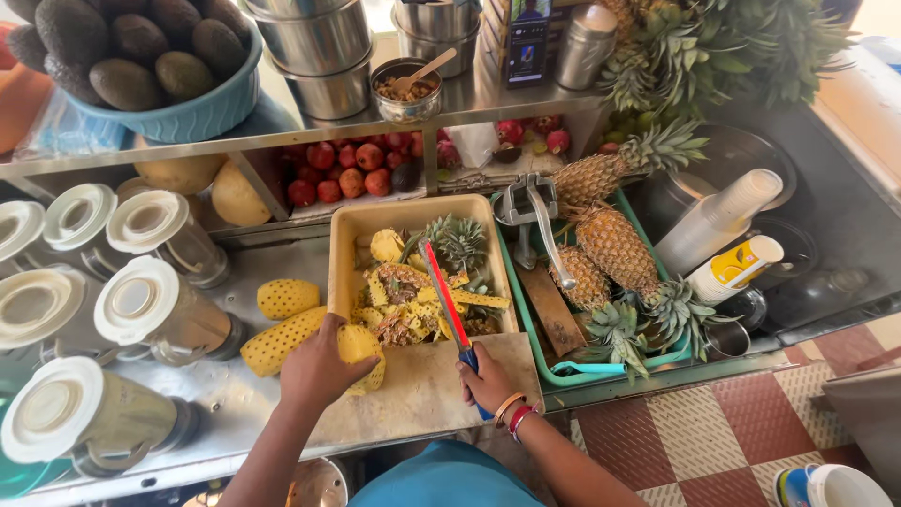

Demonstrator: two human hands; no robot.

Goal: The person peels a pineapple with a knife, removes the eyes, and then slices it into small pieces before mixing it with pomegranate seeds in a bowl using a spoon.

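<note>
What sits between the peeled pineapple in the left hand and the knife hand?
In the head view, only bare cutting board lies between the left hand on the peeled pineapple and the right hand gripping the knife.

A peeled yellow pineapple [361, 352] stands on the cutting board [422, 390] near its left edge. A red-bladed knife with a blue handle [450, 310] slants over the board's far edge.

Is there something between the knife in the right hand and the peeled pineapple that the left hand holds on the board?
Nothing visible. The left hand holds the peeled pineapple on the cutting board. The right hand holds the knife, whose blade points away over the tray of peelings. Only bare board lies between them.
</note>
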